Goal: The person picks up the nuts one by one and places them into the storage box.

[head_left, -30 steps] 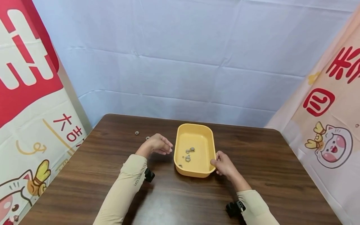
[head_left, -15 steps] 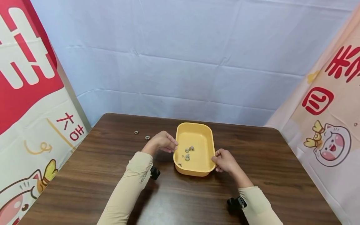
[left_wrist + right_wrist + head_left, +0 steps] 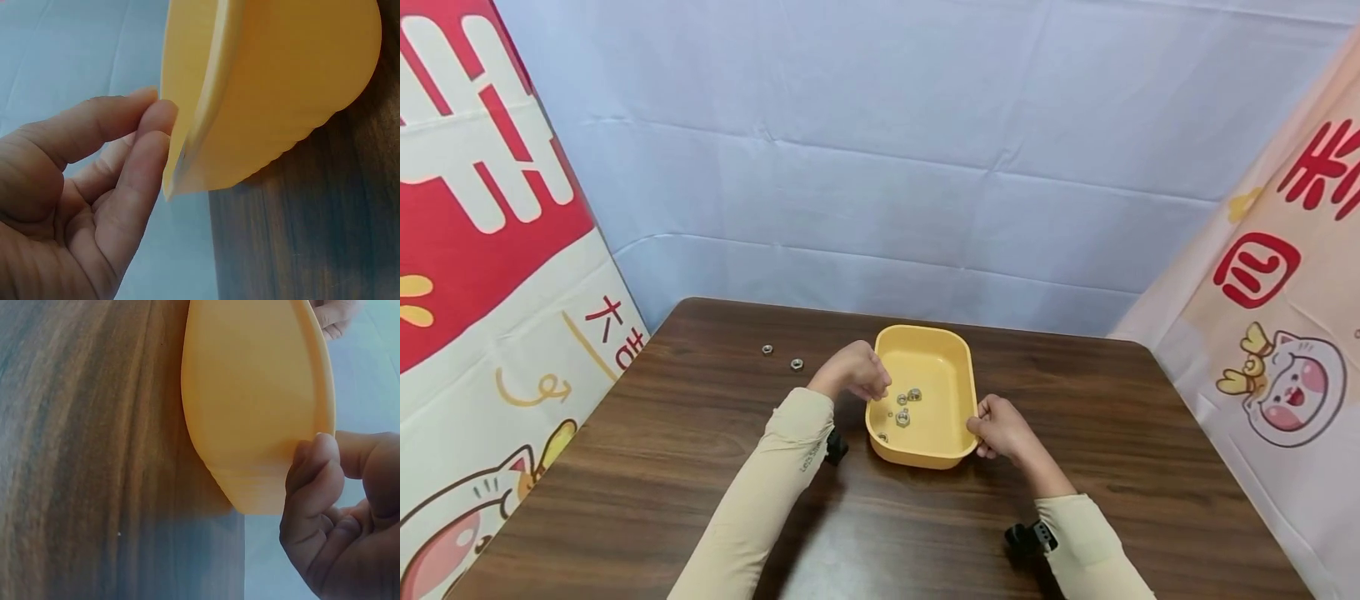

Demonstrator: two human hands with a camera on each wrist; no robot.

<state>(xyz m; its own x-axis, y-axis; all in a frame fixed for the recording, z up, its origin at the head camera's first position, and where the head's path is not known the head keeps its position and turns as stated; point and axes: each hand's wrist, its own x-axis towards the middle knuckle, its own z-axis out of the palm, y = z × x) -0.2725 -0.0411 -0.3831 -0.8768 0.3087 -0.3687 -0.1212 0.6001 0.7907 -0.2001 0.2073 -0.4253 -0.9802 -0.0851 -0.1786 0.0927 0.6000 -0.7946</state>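
The yellow box [image 3: 934, 375] stands on the table with several metal nuts [image 3: 902, 418] of different sizes in its left part. My left hand [image 3: 857, 371] is over the box's left rim, thumb and fingertips [image 3: 159, 112] pinched together. They hold what looks like a tiny nut, almost wholly hidden by the fingers. My right hand [image 3: 1002, 429] grips the box's right rim near the front corner, the thumb on the rim and curled fingers [image 3: 315, 478] against the outer wall.
Two nuts lie on the brown wooden table [image 3: 715, 433] left of the box: one nut [image 3: 797, 364] near the left forearm, another nut [image 3: 767, 350] farther left. A pale cloth [image 3: 880, 167] hangs behind the table, with printed banners [image 3: 1285, 350] at the sides.
My left hand has moved right, from beside the box to over its left rim. My right hand keeps its grip, and the nuts in the box look the same.
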